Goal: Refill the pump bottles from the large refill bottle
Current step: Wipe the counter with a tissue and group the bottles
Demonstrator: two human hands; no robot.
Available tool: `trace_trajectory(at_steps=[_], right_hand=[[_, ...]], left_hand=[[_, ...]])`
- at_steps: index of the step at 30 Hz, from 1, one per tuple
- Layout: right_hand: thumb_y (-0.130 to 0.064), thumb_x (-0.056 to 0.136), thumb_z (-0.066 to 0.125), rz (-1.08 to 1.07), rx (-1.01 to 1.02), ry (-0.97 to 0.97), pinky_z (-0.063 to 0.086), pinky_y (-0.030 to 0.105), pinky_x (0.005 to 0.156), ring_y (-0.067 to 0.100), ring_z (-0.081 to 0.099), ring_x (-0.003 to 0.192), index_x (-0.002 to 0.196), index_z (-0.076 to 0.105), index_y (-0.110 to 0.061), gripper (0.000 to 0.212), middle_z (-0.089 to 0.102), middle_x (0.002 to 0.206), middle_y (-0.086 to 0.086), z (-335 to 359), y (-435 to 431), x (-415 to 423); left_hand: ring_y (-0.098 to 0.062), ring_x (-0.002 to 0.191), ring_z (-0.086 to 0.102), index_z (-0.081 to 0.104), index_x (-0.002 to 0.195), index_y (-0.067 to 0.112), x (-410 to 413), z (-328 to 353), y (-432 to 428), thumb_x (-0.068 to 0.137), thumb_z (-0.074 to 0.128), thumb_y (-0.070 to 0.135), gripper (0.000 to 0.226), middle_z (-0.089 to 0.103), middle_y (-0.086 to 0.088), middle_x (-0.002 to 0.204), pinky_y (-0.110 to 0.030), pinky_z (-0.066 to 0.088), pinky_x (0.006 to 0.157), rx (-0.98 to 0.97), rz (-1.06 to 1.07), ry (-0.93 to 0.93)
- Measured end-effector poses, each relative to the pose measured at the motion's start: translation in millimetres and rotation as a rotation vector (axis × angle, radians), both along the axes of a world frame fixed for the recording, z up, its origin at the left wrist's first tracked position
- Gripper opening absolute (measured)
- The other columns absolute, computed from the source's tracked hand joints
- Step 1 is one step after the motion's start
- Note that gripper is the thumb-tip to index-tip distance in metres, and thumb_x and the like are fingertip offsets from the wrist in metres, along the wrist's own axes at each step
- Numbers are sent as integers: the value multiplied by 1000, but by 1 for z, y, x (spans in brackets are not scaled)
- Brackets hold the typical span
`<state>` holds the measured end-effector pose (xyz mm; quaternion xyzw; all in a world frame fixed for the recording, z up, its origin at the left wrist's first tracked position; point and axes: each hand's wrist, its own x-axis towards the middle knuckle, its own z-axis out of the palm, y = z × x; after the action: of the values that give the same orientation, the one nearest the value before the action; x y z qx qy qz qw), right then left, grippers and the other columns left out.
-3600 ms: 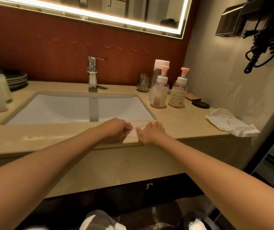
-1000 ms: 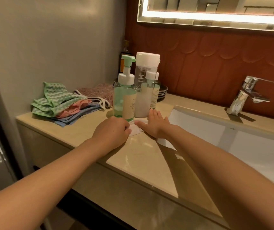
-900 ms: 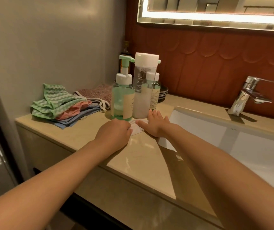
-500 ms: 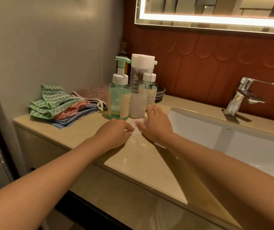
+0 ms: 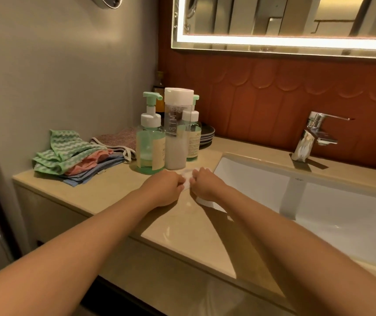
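hands (image 5: 163,187) pinch tissue (image 5: 185,179), refill bottle (image 5: 175,142) just beyond

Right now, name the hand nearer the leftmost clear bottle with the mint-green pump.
Left. The left hand sits just in front of that pump bottle; the right hand lies farther right, by the white sink's corner. Both pinch a white tissue.

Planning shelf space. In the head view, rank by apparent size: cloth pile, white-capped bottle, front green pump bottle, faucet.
1. cloth pile.
2. white-capped bottle and front green pump bottle, too alike to rank.
3. faucet, smallest, though it stands farther off.
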<state>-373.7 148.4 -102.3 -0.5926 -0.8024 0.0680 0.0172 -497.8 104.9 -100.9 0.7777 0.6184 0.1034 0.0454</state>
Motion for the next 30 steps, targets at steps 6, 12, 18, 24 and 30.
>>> trace_trajectory(at_steps=[6, 12, 18, 24, 30], right_hand=[[-18, 95, 48, -36, -58, 27, 41, 32, 88, 24, 51, 108, 123, 52, -7, 30, 54, 123, 15, 8, 33, 10], [-18, 98, 41, -12, -51, 38, 32, 40, 109, 30, 35, 132, 146, 29, -13, 49, 35, 145, 17, 6, 65, 22], [-18, 99, 37, -10, -90, 74, 20, 45, 113, 30, 19, 141, 150, 18, -20, 54, 19, 155, 12, 2, 98, 33], [-20, 99, 36, -17, -83, 67, 20, 43, 113, 29, 19, 141, 149, 21, -16, 52, 19, 155, 12, -1, 116, 38], [-21, 101, 33, -15, -93, 66, 17, 44, 114, 29, 13, 144, 150, 17, -17, 52, 14, 157, 10, -1, 112, 39]], left_hand=[[-21, 108, 55, 52, 131, 24, 22, 0, 37, 99, 39, 25, 34, 59, -4, 123, -33, 45, 92, -9, 19, 8], [-22, 110, 54, 46, 136, 20, 34, -3, 63, 101, 34, 25, 38, 57, -8, 125, -33, 44, 94, -6, 18, 58], [-22, 104, 54, 51, 130, 13, 44, 0, 94, 99, 39, 22, 34, 57, -8, 119, -30, 44, 86, -43, 54, 88], [-20, 103, 55, 52, 130, 15, 46, -6, 102, 99, 41, 23, 34, 59, -7, 116, -32, 47, 91, 5, 83, 51], [-21, 107, 55, 51, 132, 15, 46, -5, 98, 99, 41, 21, 35, 58, -7, 122, -32, 46, 93, -3, 79, 39]])
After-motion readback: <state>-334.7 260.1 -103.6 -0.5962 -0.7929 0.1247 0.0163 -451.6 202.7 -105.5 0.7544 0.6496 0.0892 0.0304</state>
